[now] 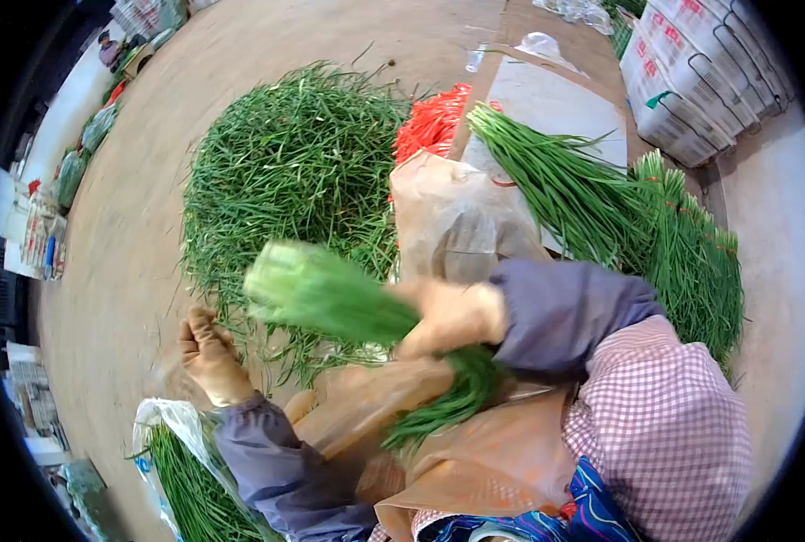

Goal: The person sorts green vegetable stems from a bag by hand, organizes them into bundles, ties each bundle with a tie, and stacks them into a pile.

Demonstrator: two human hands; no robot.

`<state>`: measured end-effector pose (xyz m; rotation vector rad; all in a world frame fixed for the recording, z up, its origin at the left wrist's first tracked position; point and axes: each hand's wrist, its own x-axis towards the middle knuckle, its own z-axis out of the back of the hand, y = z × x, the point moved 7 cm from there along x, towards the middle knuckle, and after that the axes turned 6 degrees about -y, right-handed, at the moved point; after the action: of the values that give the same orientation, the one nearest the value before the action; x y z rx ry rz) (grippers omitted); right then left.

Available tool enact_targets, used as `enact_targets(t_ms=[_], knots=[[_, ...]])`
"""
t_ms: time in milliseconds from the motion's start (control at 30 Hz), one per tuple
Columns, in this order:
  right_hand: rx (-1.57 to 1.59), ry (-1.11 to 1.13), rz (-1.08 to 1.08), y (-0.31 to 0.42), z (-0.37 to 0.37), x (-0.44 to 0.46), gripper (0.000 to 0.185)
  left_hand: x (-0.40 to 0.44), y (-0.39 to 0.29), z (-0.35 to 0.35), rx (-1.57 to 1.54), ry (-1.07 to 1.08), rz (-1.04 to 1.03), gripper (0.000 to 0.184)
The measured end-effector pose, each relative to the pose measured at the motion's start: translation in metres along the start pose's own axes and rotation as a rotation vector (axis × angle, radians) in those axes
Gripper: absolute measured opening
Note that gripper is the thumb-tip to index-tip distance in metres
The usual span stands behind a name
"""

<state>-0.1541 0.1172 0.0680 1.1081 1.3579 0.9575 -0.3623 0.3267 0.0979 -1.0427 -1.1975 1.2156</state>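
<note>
A thick bunch of garlic chives [316,291] is gripped in my right hand [452,314], above my lap. Its pale cut ends point left, and its leaf tips hang down behind the hand toward my apron [502,461]. Both the bunch and this hand are blurred by motion. My gloved left hand [211,359] is raised to the left, apart from the bunch, with its fingers curled closed. Whether anything small is inside them is hidden. Below it stands an open plastic bag [163,411] filled with loose chives [199,488].
A large heap of loose green leaves [294,172] lies ahead on the floor. Beside it are red ties [434,117] and a board [556,104] with a chive bunch [556,181] on it. Tied bunches [691,262] line the right. White crates [691,72] are stacked behind.
</note>
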Motion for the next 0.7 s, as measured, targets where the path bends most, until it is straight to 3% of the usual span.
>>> enact_targets(t_ms=[67,100,133,200,333,400,467,533,600,633,700], knots=[[-0.080,-0.161,-0.067,0.022,0.067,-0.033,0.069,0.009,0.011,0.000,-0.015,0.094,0.023,0.026],[-0.001,-0.287,-0.133,0.049,0.096,-0.058,0.067,0.005,0.016,-0.009,0.001,0.139,0.033,0.026],[-0.161,-0.432,-0.214,0.055,0.135,-0.076,0.064,-0.004,0.021,-0.019,0.014,0.181,0.041,0.026],[-0.203,-0.672,-0.153,0.082,0.182,-0.112,0.062,-0.016,0.035,-0.042,0.018,0.336,0.085,0.025],[-0.408,-0.784,-0.130,0.085,0.226,-0.147,0.056,-0.044,0.045,-0.094,0.071,0.497,0.190,0.021],[-0.790,-0.838,0.240,0.060,0.238,-0.139,0.058,-0.055,0.034,-0.130,0.046,0.575,0.131,0.023],[-0.889,-0.879,-0.018,0.024,0.252,-0.126,0.066,-0.068,0.011,-0.171,0.111,0.636,-0.066,0.026],[-0.884,-0.919,-0.004,0.005,0.256,-0.115,0.068,-0.087,-0.030,-0.217,0.242,0.721,-0.272,0.020],[-0.971,-0.943,-0.168,-0.001,0.252,-0.108,0.073,-0.103,-0.042,-0.264,0.262,0.884,-0.513,0.017],[-1.074,-0.950,-0.115,-0.007,0.251,-0.105,0.072,-0.117,-0.062,-0.286,0.378,0.905,-0.778,0.014],[-1.143,-0.941,-0.129,-0.014,0.249,-0.097,0.082,-0.135,-0.054,-0.329,0.344,1.023,-0.946,0.016]])
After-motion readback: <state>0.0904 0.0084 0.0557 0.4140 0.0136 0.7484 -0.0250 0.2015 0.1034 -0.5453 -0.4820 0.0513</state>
